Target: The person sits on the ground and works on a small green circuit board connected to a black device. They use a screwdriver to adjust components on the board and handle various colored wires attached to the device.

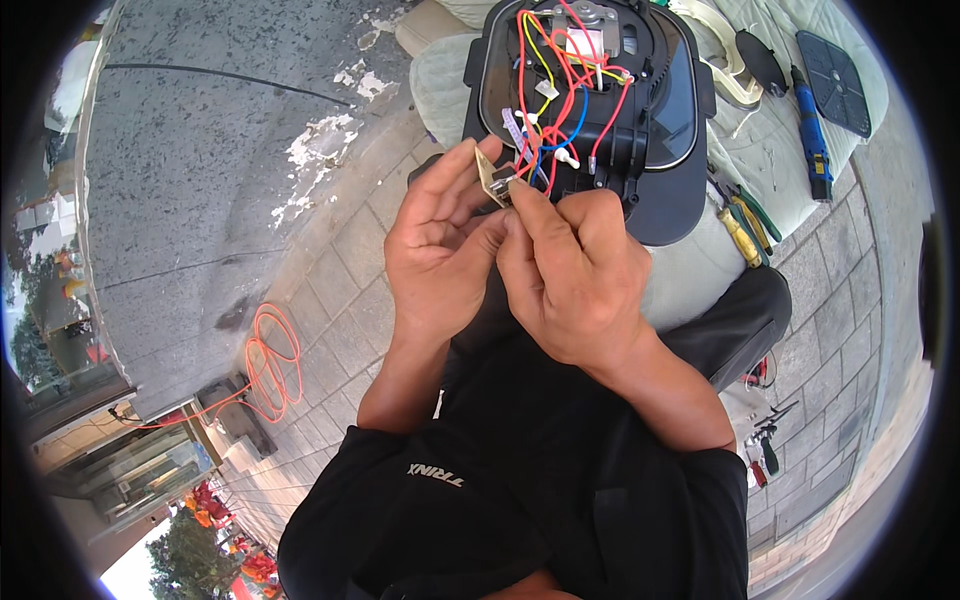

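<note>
Between my hands is a small tan circuit board (487, 177), tilted up on edge, with components on its right face. My left hand (440, 225) grips it from the left, fingers behind it and thumb at its lower edge. The fingertips of my right hand (575, 265) are pinched at the board's component side; whether they hold a wire end there is hidden. Red, blue and yellow wires (570, 110) run from near the board into an opened black appliance (665, 205) just beyond my hands. White connectors (566, 157) dangle among the wires.
The appliance rests on a pale cloth (680, 285). To its right lie a blue power screwdriver (812, 140), a black square plate (835, 82), a yellow-handled screwdriver (740, 238) and green-handled pliers (755, 215). An orange cable coil (272, 360) is on the paving at left.
</note>
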The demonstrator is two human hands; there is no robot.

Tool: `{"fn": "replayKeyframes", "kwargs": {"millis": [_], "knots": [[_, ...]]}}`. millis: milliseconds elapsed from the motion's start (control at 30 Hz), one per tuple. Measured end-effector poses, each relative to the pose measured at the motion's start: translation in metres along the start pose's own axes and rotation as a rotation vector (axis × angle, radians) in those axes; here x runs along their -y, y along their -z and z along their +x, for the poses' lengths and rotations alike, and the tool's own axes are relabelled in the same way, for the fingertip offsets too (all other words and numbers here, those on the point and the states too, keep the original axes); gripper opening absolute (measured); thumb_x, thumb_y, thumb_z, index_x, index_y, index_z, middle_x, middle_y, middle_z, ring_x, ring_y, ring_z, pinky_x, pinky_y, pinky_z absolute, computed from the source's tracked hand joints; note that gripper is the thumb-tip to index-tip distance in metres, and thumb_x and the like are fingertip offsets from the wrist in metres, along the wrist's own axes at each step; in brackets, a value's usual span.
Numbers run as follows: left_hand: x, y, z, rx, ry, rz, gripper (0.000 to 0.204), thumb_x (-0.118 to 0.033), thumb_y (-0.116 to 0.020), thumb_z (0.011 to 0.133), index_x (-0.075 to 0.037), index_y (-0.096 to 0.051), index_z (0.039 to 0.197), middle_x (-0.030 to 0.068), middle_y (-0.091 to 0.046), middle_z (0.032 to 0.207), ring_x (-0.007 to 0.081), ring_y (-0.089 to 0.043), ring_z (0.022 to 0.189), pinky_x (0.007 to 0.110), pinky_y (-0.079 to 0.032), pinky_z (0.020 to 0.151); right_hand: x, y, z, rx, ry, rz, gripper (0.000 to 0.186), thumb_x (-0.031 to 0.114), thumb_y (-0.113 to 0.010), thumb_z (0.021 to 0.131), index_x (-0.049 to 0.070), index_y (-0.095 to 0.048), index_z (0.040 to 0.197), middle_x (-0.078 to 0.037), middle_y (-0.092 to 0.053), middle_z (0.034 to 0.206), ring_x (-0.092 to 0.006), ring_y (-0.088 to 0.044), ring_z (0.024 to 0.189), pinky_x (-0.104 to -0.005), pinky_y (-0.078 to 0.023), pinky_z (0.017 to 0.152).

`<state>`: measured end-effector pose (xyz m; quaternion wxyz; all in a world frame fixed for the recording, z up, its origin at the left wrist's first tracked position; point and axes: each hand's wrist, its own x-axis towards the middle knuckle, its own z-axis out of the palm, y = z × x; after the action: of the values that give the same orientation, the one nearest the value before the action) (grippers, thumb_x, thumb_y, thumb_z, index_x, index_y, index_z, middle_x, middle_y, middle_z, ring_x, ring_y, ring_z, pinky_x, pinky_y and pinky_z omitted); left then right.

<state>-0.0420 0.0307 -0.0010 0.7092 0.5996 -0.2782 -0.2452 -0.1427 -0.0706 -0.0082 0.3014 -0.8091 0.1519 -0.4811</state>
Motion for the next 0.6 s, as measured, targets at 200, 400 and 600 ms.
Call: {"fn": "replayKeyframes", "kwargs": {"millis": [200, 400, 600], "knots": [[0.0, 0.0, 0.001, -0.012, 0.017, 0.003, 0.067, 0.022, -0.06, 0.09, 0.002, -0.043, 0.151, 0.0224, -0.054, 0.15, 0.0261, -0.061, 0.129, 0.037, -0.055, 0.104, -0.001, -0.001, -0.001, 0.009, 0.007, 0.004, 0.038, -0.003, -0.079, 0.076, -0.003, -0.075, 0.114, -0.007, -0.054, 0.083, -0.0173, -0.057, 0.059, -0.0311, -0.046, 0.047], [0.001, 0.002, 0.002, -0.012, 0.018, -0.017, 0.066, 0.021, -0.061, 0.09, 0.002, -0.045, 0.152, 0.0223, -0.055, 0.149, 0.0257, -0.063, 0.126, 0.037, -0.055, 0.103, -0.001, 0.0, 0.005, 0.038, -0.04, 0.033, 0.035, -0.001, -0.08, 0.077, -0.002, -0.074, 0.112, -0.007, -0.053, 0.084, -0.0173, -0.057, 0.059, -0.0313, -0.046, 0.047], [0.0, 0.0, 0.003, -0.038, 0.044, -0.015, 0.066, 0.021, -0.061, 0.09, 0.004, -0.044, 0.152, 0.0227, -0.056, 0.148, 0.0254, -0.064, 0.122, 0.037, -0.056, 0.102, -0.001, -0.001, 0.011, 0.054, -0.02, 0.004, 0.034, 0.007, -0.078, 0.08, -0.005, -0.072, 0.111, -0.007, -0.052, 0.085, -0.0184, -0.061, 0.06, -0.0311, -0.05, 0.05]]}}
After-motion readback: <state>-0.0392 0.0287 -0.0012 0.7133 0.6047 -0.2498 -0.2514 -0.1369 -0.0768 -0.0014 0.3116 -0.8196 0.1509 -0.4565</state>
